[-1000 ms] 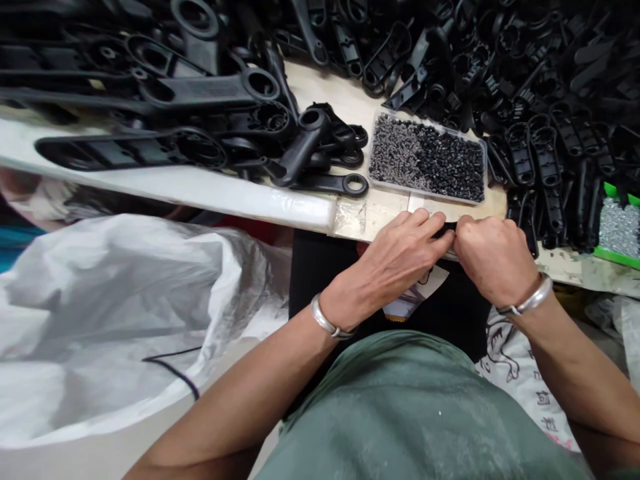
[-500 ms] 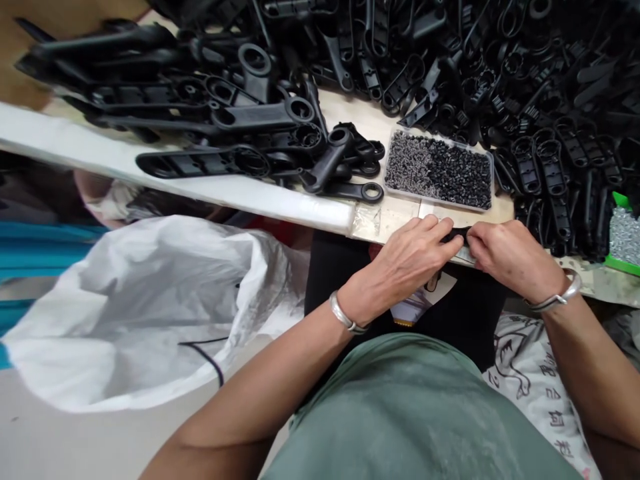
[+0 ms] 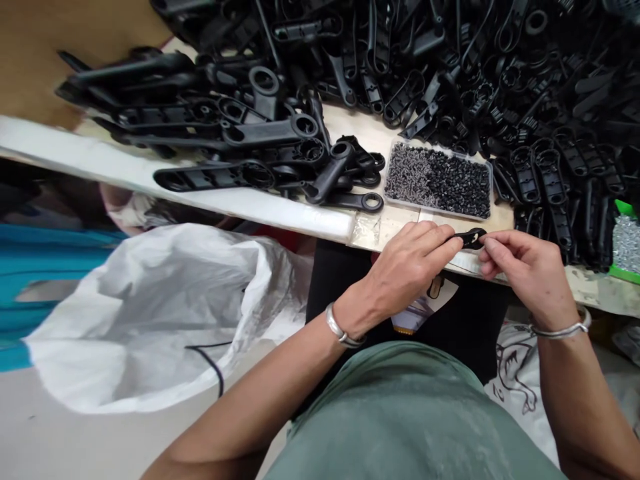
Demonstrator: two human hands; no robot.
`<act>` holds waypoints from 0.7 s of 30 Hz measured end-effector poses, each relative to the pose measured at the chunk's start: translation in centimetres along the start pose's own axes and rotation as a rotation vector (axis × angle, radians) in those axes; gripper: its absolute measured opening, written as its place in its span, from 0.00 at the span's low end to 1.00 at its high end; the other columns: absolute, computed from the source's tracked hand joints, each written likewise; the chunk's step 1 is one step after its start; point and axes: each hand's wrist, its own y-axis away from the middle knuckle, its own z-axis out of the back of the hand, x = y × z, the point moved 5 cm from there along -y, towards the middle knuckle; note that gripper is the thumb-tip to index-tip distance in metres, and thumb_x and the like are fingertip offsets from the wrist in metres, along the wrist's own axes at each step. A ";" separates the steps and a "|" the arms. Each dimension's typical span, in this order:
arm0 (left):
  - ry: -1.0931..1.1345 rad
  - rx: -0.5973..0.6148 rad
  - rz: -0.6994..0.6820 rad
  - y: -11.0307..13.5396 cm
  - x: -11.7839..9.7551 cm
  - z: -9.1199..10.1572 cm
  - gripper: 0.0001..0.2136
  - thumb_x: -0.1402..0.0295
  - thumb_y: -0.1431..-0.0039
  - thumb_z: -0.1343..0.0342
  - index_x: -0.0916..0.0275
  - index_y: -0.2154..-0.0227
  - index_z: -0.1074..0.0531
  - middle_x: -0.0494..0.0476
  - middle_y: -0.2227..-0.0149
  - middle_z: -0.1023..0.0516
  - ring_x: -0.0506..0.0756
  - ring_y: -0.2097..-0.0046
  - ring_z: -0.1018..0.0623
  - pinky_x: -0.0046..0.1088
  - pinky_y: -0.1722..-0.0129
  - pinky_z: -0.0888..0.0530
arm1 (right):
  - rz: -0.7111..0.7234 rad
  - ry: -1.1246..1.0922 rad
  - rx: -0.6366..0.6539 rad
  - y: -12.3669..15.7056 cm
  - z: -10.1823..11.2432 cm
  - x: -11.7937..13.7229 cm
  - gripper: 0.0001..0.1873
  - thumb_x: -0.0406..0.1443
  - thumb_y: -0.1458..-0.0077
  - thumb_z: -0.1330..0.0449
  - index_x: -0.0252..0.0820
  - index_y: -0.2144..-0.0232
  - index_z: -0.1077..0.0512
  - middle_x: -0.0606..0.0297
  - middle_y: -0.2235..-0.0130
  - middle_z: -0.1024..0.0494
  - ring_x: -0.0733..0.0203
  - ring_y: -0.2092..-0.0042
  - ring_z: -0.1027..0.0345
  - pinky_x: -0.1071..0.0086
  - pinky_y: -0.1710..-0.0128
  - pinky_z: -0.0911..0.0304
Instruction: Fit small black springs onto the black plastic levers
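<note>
My left hand (image 3: pixel 410 263) grips a small black plastic part (image 3: pixel 471 238) at the table's near edge, fingers curled round it. My right hand (image 3: pixel 525 267) sits just to its right, fingertips pinched together at the part's ringed end; what they pinch is too small to name. Both wrists wear metal bangles. Just beyond the hands lies a clear tray of small screws and black bits (image 3: pixel 439 180).
Heaps of black plastic arms (image 3: pixel 260 133) and clips (image 3: pixel 550 100) cover the wooden table (image 3: pixel 360 110). A green tray of silver screws (image 3: pixel 625 240) sits at far right. A big white sack (image 3: pixel 160 307) stands open below the table's left edge.
My hands have drawn slightly apart, so the black part's ringed end now shows between them. The right hand has shifted right and loosened from a fist to a pinch. The camera tilted up.
</note>
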 end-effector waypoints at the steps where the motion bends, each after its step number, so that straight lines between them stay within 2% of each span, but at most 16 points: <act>1: -0.020 -0.058 -0.017 -0.3 0.0 0.5 0.12 0.76 0.31 0.59 0.67 0.52 0.31 0.62 0.53 0.23 0.54 0.55 0.26 0.32 0.56 0.29 | 0.021 -0.058 -0.044 0.1 0.1 0.1 0.12 0.42 0.44 0.37 0.38 0.66 0.23 0.65 0.74 0.23 0.66 0.76 0.29 0.73 0.76 0.29; 4: -0.154 -0.133 -0.062 -1.7 0.7 1.5 0.12 0.76 0.30 0.58 0.65 0.50 0.32 0.62 0.50 0.23 0.55 0.50 0.25 0.36 0.53 0.29 | 0.091 -0.128 -0.175 0.2 0.5 0.3 0.10 0.41 0.44 0.36 0.39 0.64 0.23 0.66 0.72 0.22 0.65 0.75 0.28 0.72 0.74 0.27; 8: -0.399 0.012 -0.168 -3.7 2.0 1.1 0.14 0.77 0.29 0.61 0.66 0.54 0.29 0.59 0.52 0.21 0.54 0.51 0.24 0.36 0.53 0.29 | 0.115 -0.110 -0.235 -0.1 0.6 -0.1 0.10 0.40 0.44 0.37 0.39 0.63 0.23 0.65 0.72 0.22 0.64 0.74 0.27 0.70 0.72 0.26; 10: -0.440 0.025 -0.188 -4.0 2.4 0.9 0.15 0.77 0.29 0.61 0.66 0.55 0.29 0.58 0.53 0.20 0.53 0.52 0.24 0.34 0.53 0.29 | 0.112 -0.131 -0.234 -0.3 0.6 -0.3 0.10 0.40 0.44 0.37 0.39 0.64 0.23 0.65 0.72 0.22 0.64 0.74 0.27 0.70 0.72 0.26; 14: -0.305 -0.148 -0.061 -3.6 3.0 1.5 0.12 0.76 0.30 0.57 0.66 0.54 0.28 0.59 0.54 0.20 0.54 0.52 0.24 0.34 0.55 0.28 | 0.116 -0.152 -0.224 -1.3 0.6 -0.4 0.10 0.40 0.45 0.36 0.39 0.65 0.23 0.65 0.73 0.23 0.64 0.75 0.29 0.70 0.74 0.28; 17: -0.112 -0.252 0.081 -2.7 3.4 2.2 0.08 0.73 0.32 0.50 0.66 0.57 0.26 0.59 0.56 0.19 0.54 0.55 0.23 0.34 0.55 0.25 | 0.121 -0.039 -0.180 -2.4 0.8 -0.5 0.11 0.40 0.45 0.38 0.39 0.62 0.22 0.65 0.74 0.23 0.63 0.75 0.30 0.69 0.74 0.31; 19: 0.039 -0.230 0.114 -2.0 3.4 2.3 0.06 0.70 0.35 0.46 0.65 0.61 0.25 0.59 0.57 0.19 0.54 0.57 0.22 0.33 0.55 0.24 | 0.143 0.105 -0.201 -3.1 1.4 -0.5 0.12 0.40 0.44 0.38 0.40 0.61 0.21 0.65 0.74 0.23 0.61 0.74 0.29 0.68 0.72 0.32; 21: 0.176 -0.128 0.099 -1.3 3.0 1.8 0.06 0.69 0.36 0.44 0.64 0.64 0.24 0.59 0.58 0.19 0.53 0.58 0.21 0.31 0.57 0.23 | 0.171 0.254 -0.229 -3.6 2.1 -0.3 0.11 0.40 0.44 0.39 0.41 0.62 0.21 0.64 0.73 0.22 0.59 0.72 0.28 0.66 0.68 0.32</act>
